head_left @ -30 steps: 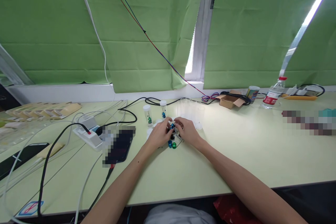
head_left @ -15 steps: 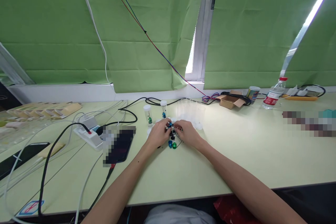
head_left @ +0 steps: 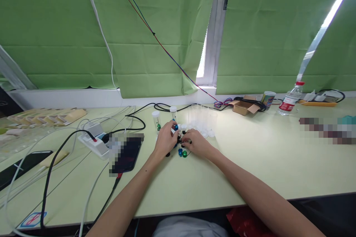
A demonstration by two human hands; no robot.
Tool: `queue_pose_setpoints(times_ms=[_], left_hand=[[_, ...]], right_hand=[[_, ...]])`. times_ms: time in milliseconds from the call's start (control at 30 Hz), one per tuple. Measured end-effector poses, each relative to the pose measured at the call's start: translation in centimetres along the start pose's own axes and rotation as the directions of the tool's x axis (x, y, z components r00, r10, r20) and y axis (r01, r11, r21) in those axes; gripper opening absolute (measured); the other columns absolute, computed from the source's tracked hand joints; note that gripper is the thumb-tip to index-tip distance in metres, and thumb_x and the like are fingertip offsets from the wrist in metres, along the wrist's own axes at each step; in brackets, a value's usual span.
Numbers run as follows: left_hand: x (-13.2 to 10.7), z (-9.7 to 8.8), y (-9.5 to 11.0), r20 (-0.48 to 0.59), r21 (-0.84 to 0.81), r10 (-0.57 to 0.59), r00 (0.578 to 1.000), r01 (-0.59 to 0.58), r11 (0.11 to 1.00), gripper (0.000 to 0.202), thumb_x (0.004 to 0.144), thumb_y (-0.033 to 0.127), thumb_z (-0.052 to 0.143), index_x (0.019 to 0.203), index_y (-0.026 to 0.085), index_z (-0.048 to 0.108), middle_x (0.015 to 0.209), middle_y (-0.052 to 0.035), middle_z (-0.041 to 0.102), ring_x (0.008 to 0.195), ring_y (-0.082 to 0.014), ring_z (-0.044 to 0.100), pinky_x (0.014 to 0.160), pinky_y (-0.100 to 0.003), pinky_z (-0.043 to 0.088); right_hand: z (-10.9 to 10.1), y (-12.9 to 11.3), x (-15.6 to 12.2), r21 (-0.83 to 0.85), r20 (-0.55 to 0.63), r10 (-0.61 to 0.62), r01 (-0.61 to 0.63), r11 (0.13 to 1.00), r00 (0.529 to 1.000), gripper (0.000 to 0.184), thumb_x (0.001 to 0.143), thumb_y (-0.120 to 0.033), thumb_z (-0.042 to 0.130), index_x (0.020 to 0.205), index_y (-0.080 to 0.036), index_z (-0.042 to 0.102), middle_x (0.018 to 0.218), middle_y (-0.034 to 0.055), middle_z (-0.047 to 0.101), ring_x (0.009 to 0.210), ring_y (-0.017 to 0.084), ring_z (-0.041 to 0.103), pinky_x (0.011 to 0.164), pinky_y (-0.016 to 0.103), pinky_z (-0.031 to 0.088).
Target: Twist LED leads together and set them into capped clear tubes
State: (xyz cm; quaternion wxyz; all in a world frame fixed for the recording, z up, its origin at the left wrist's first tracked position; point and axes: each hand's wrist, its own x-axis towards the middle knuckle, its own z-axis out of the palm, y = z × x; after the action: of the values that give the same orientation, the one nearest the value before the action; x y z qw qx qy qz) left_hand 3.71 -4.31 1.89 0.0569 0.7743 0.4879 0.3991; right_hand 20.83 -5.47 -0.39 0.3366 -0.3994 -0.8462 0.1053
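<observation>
My left hand (head_left: 166,139) is closed, with a small shiny blue piece (head_left: 176,127) at its fingertips. My right hand (head_left: 196,142) is bent close beside it, fingertips pinched among small black parts; what it holds is too small to make out. Just in front of the hands lie another blue piece (head_left: 180,152) and a green piece (head_left: 185,154). A black round part (head_left: 167,154) shows under my left wrist. Behind the hands stand a white-capped clear tube (head_left: 156,120) with a green piece inside and a second capped tube (head_left: 173,110), partly covered by my left fingers.
Several clear tubes (head_left: 198,114) stand behind my right hand, with white caps (head_left: 211,133) near them. To the left are a dark phone (head_left: 129,153), a power strip (head_left: 96,146) and cables. A cardboard box (head_left: 242,107), a can (head_left: 268,100) and a bottle (head_left: 290,100) line the back right.
My left fingers have moved slightly left and up, bringing the blue piece along. My right hand has dropped a little, and the white caps behind it show more.
</observation>
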Motion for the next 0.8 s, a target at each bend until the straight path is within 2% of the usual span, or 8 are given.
queue_pose_setpoints(times_ms=[433,667,800], left_hand=[[0.0,0.1,-0.09,-0.01,0.007,0.011,1.0,-0.011,1.0,0.019,0.084,0.026,0.05,0.102,0.022,0.054,0.09,-0.0027,0.064,0.055,-0.0132,0.052,0.064,-0.03,0.044],[-0.01,0.15,-0.18,-0.022,0.002,0.01,1.0,-0.01,1.0,0.02,0.084,0.027,0.05,0.102,0.022,0.055,0.09,-0.003,0.064,0.054,-0.0132,0.052,0.063,-0.03,0.045],[-0.03,0.18,-0.21,-0.02,0.007,0.011,1.0,-0.011,1.0,0.019,0.084,0.027,0.05,0.102,0.022,0.055,0.09,-0.0028,0.064,0.054,-0.0129,0.051,0.065,-0.031,0.045]], right_hand=[[-0.05,0.18,-0.12,-0.09,0.022,0.032,-0.03,0.995,0.999,0.018,0.076,-0.004,0.056,0.076,-0.017,0.069,0.074,0.0044,0.061,0.078,0.018,0.052,0.073,0.028,0.036],[-0.4,0.18,-0.03,-0.028,-0.02,0.065,-0.065,0.997,0.998,0.018,0.08,-0.008,0.059,0.09,-0.018,0.071,0.089,0.0077,0.061,0.089,0.021,0.052,0.077,0.03,0.039],[-0.54,0.55,-0.06,-0.073,-0.018,0.104,-0.105,0.992,0.994,0.019,0.084,-0.01,0.058,0.096,-0.017,0.071,0.091,0.0092,0.06,0.091,0.021,0.052,0.078,0.03,0.039]])
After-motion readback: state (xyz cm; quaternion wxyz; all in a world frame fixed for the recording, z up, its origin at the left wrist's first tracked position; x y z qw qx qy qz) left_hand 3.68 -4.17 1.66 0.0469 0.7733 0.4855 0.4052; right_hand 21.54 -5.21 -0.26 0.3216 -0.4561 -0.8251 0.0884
